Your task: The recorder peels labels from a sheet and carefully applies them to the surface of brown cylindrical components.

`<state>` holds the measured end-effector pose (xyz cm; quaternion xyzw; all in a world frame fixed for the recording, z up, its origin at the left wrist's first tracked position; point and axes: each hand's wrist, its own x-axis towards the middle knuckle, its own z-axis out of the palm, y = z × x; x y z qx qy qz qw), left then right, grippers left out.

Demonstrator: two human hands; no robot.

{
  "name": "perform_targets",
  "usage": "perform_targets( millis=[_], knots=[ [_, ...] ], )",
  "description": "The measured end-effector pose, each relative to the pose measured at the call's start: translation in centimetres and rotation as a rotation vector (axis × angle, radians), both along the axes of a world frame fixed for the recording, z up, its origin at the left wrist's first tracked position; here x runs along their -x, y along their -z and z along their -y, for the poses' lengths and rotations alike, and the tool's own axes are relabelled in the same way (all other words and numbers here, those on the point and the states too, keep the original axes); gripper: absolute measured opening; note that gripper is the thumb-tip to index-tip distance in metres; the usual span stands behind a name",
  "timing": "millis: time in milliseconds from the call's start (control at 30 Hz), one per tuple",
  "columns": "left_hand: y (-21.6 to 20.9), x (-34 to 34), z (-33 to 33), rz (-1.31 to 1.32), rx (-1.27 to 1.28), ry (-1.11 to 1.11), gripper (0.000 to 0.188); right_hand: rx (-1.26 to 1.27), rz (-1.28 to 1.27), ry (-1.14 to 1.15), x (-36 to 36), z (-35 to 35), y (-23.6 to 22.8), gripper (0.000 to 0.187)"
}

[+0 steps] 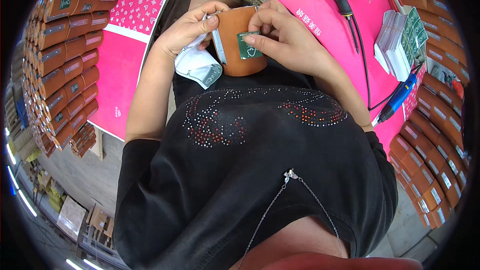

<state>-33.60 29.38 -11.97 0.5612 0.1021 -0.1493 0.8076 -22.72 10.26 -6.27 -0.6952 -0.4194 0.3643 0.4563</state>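
In the head view, an orange-brown cylinder point(232, 35) is up in front of the person's tummy, between both hands. The left hand point(187, 27) is curled in, gripping the cylinder's left edge and a floppy white-backed label sheet point(196, 65); its far fingers are hidden, so how tightly they grip is hard to tell. The right hand point(282, 32) is half closed, its thumb on the green label point(251, 50) on the cylinder's side. The label could end up crooked or wrinkled if the thumb pushes unevenly on that round side. The loose sheet could bend or get stuck to something, because it hangs free. The cylinder could slip if the left hand minds the sheet too much.
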Motion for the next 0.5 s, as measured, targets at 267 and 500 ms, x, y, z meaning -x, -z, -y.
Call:
perform_targets(
  millis=[267, 500],
  knots=[
    [-0.8, 0.2, 0.6, -0.026, 0.013, -0.010, 0.041, 0.043, 0.051, 0.020, 0.3, -0.1, -0.5, 0.016],
    [-2.0, 0.1, 1.1, 0.064, -0.113, 0.019, 0.056, 0.080, 0.184, -0.003, 0.3, -0.2, -0.6, 0.017]
  ],
)
